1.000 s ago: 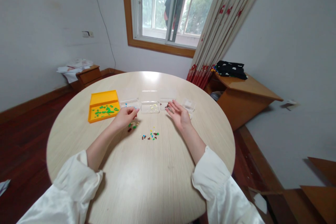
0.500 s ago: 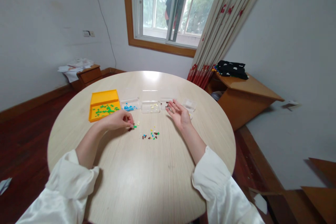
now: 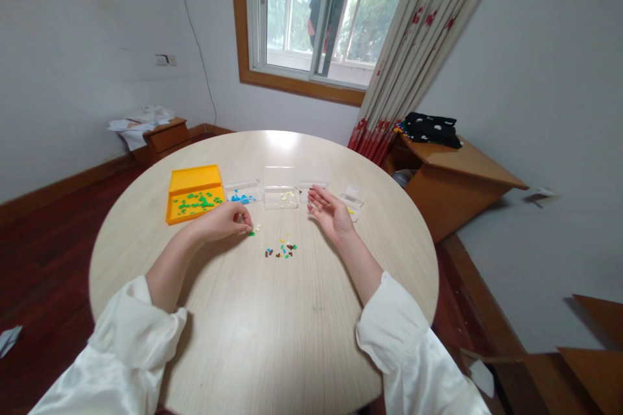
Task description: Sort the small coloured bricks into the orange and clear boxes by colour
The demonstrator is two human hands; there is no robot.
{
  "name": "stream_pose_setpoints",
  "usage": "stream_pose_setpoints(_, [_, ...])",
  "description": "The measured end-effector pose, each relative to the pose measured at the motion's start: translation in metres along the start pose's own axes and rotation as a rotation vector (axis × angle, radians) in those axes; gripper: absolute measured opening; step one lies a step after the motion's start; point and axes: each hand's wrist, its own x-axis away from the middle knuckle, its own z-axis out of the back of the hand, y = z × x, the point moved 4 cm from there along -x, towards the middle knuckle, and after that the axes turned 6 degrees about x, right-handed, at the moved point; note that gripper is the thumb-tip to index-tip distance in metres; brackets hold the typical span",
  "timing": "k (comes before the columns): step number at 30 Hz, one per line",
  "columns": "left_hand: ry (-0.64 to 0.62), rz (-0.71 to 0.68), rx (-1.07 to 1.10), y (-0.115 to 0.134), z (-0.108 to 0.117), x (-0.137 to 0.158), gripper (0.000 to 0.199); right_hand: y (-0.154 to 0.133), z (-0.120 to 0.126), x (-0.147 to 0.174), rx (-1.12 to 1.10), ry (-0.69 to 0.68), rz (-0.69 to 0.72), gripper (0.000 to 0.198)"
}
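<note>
My left hand [image 3: 230, 222] is in a pinch low over the table, with its fingertips on a small green brick [image 3: 252, 234]. Pale yellow pieces [image 3: 257, 227] lie just beyond them. My right hand [image 3: 331, 213] is open, palm turned up and fingers loosely curled, nothing plainly in it. It hovers before a clear box [image 3: 305, 196], partly hiding it; a few dark bits show by the fingertips. Between my hands lies a loose cluster of tiny brown, blue, green and yellow bricks [image 3: 279, 255].
A yellow box [image 3: 196, 177] of green pieces stands open at the left. Clear boxes hold blue pieces [image 3: 242, 197] and pale yellow pieces [image 3: 288, 197]. Another clear box [image 3: 353, 194] sits behind my right hand. Beyond the round table [image 3: 272, 337] are a window and a tilted cabinet [image 3: 438, 181].
My left hand has shifted slightly right onto the green brick, and a dark piece seen under it before no longer shows. My right hand's fingers have curled slightly.
</note>
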Motion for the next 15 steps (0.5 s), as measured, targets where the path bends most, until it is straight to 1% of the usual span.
stream_pose_setpoints(3, [0.181,-0.079,0.056,0.011,-0.001,-0.003,0.017,0.002,-0.016,0.012,0.138,-0.207,-0.079,0.024])
stream_pose_setpoints(5, [0.235,-0.128,0.113,0.019,-0.006,-0.004,0.017,0.004,-0.027,0.022,0.205,-0.338,-0.148,0.030])
stream_pose_setpoints(7, [0.232,-0.174,0.162,0.027,-0.014,-0.004,0.016,0.005,-0.034,0.030,0.240,-0.444,-0.203,0.038])
stream_pose_setpoints(9, [0.202,-0.187,0.188,0.031,-0.021,-0.003,0.016,0.006,-0.039,0.035,0.257,-0.522,-0.234,0.045])
stream_pose_setpoints(12, [0.164,-0.195,0.191,0.035,-0.029,-0.002,0.012,0.007,-0.040,0.036,0.282,-0.583,-0.239,0.048])
stream_pose_setpoints(15, [0.180,-0.214,0.186,0.036,-0.030,-0.001,0.009,0.009,-0.039,0.033,0.320,-0.602,-0.220,0.047])
